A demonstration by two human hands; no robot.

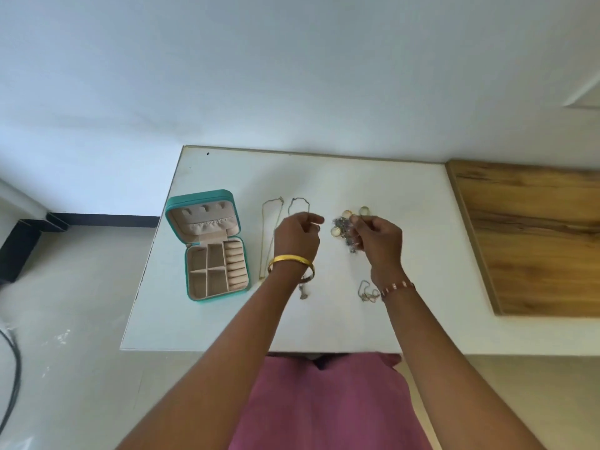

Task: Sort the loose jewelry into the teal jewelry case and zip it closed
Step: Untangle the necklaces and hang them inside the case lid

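Right hand (378, 238): fingers curled, pinching the tangled jewelry cluster (345, 230) beside gold rings (336, 232).
Left hand (297, 237): curled over a chain necklace (298, 206); grip unclear.
Handling: light, limp, snag-prone; lift by single strands.
Teal jewelry case (207, 245): open, desk's (406, 206) left, compartments apparently unfilled.

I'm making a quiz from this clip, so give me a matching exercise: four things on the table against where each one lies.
Things:
1. open teal jewelry case
2. thin gold chain necklace
3. cluster of gold rings
4. small silver chain

Places:
A. by the right hand's fingertips
B. left table edge
C. beside the right wrist
D. between case and left hand

Pairs: 1-B, 2-D, 3-A, 4-C
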